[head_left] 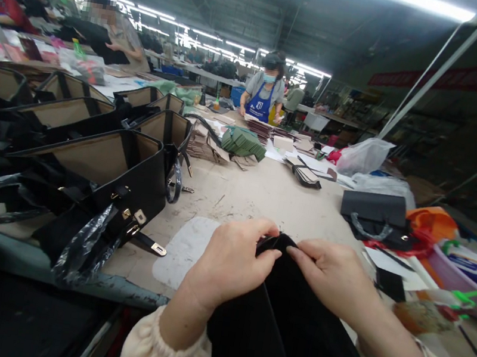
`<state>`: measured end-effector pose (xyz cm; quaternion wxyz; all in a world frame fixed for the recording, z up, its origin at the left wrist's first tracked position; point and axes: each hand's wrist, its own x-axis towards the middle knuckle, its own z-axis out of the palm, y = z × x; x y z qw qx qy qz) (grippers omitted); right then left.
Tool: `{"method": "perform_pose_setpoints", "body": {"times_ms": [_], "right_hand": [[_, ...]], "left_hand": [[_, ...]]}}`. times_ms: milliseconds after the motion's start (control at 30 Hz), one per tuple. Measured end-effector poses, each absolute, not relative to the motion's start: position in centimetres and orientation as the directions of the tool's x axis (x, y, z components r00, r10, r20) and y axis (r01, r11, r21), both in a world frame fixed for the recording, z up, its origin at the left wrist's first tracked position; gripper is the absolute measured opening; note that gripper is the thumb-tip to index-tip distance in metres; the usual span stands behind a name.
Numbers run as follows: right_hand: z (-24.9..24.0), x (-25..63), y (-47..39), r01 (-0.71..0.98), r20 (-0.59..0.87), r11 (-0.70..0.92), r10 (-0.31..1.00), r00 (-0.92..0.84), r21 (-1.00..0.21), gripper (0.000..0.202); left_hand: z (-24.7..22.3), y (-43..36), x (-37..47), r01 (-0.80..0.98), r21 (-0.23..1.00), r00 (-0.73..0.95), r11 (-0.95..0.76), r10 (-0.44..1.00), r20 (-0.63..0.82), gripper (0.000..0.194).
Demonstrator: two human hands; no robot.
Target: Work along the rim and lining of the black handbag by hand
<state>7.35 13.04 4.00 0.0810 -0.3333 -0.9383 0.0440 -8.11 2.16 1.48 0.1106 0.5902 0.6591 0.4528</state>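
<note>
My left hand [229, 261]: thumb and finger closed on the black bag [293, 314] | My right hand [336, 272]: pinching it just beside | Bag: below and between both grips | Risk, I judge: uneven pulling could pucker or slip the edge.

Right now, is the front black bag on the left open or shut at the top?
Open. Tan lining shows inside the top rim of the black bag.
</note>
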Motion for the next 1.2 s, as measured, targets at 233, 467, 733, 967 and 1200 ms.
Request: {"method": "perform_pose_setpoints", "body": {"times_ms": [233,467,733,967,1200], "right_hand": [[4.1,6.5,11.4,0.717,0.113,0.696,0.712,-0.694,0.017,0.036],[3.8,5.6,9.8,0.766,0.179,0.642,0.750,-0.637,0.038,0.031],[4.0,5.4,9.3,0.769,0.152,0.637,0.767,-0.624,-0.055,0.037],[4.8,6.9,8.7,0.756,0.158,0.632,0.775,-0.612,-0.172,0.033],[5.2,9.1,9.7,0.778,0.121,0.579,0.814,-0.568,-0.242,0.033]], "left_hand": [[1.6,1.4,-9.1,0.618,0.784,-0.251,-0.051,0.933,0.258,0.062],[1.0,0.1,-10.6,0.492,0.866,-0.159,-0.091,0.968,0.192,0.074],[1.1,-2.3,-9.1,0.595,0.783,-0.365,0.181,0.929,0.062,0.046],[4.3,-0.7,-9.5,0.879,0.407,-0.301,0.247,0.951,0.072,0.019],[6.9,1.8,-8.5,0.946,0.285,-0.193,0.154,0.975,0.112,0.022]]}}
